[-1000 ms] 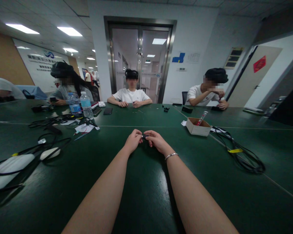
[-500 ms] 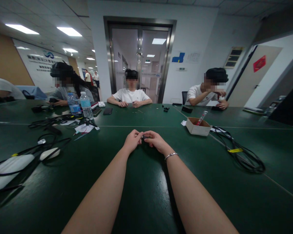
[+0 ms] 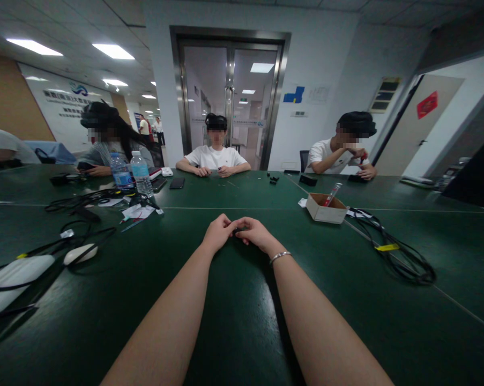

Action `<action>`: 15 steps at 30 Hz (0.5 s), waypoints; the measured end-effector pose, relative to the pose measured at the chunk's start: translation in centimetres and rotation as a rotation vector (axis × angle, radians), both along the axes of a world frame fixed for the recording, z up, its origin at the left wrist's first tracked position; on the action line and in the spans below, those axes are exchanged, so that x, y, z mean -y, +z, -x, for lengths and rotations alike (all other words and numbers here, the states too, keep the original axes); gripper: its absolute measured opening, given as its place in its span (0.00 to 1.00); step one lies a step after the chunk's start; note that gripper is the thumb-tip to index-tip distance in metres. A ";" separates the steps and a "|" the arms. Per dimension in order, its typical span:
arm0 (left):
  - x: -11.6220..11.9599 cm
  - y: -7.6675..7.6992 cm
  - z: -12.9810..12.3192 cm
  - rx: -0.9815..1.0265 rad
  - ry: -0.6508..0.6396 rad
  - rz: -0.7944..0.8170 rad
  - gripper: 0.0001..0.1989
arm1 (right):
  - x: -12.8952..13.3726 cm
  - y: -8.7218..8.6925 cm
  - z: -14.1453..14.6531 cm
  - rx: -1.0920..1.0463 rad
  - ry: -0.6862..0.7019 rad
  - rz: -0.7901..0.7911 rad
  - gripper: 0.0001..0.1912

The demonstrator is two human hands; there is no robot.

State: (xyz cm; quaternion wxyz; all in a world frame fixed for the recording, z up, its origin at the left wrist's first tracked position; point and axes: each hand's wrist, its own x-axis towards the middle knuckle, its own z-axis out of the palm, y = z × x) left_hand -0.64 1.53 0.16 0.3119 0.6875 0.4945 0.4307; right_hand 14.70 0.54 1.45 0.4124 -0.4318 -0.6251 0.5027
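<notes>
My left hand (image 3: 219, 234) and my right hand (image 3: 254, 234) meet at the fingertips over the green table (image 3: 242, 321). Between them is a small dark object (image 3: 237, 231), mostly covered by the fingers, so its kind cannot be made out. Both hands have their fingers bent and pinched in around it. A silver bangle (image 3: 281, 257) circles my right wrist.
An open cardboard box (image 3: 325, 210) with a red-and-clear tool stands to the right, beside coiled black cable (image 3: 406, 257). On the left lie tangled cables (image 3: 81, 201), a white computer mouse (image 3: 81, 254) and two water bottles (image 3: 141, 174). Several people sit around the table.
My right fingers have shifted slightly over the small dark object, covering more of it. My hands stay together in nearly the same place.
</notes>
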 end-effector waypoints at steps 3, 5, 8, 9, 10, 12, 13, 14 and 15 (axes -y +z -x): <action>0.2 0.2 0.0 -0.043 0.036 -0.032 0.24 | 0.1 0.0 0.5 0.008 0.011 -0.014 0.12; 0.3 0.2 0.1 -0.046 0.048 -0.041 0.24 | 0.2 -0.1 0.8 0.004 0.001 -0.026 0.12; 0.5 0.1 0.3 0.041 -0.039 -0.010 0.23 | 0.3 -0.4 1.0 -0.026 -0.034 -0.036 0.14; 0.6 0.0 0.3 0.081 -0.088 0.009 0.23 | 0.3 -0.6 1.0 -0.041 -0.047 -0.038 0.15; 0.7 0.0 0.3 0.113 -0.134 0.032 0.22 | 0.4 -0.8 1.0 -0.056 -0.060 -0.038 0.17; 1.3 0.0 0.1 0.125 -0.191 0.072 0.21 | 0.5 -1.0 1.0 -0.082 -0.099 -0.039 0.19; 1.7 0.3 -0.1 0.089 -0.199 0.083 0.21 | 0.6 -1.0 0.9 -0.093 -0.126 -0.038 0.19; 2.3 0.7 -0.2 0.025 -0.201 0.085 0.21 | 0.8 -0.9 0.8 -0.099 -0.148 -0.034 0.20; 3.2 1.4 -0.2 -0.062 -0.203 0.078 0.21 | 1.1 -0.7 0.7 -0.101 -0.157 -0.025 0.21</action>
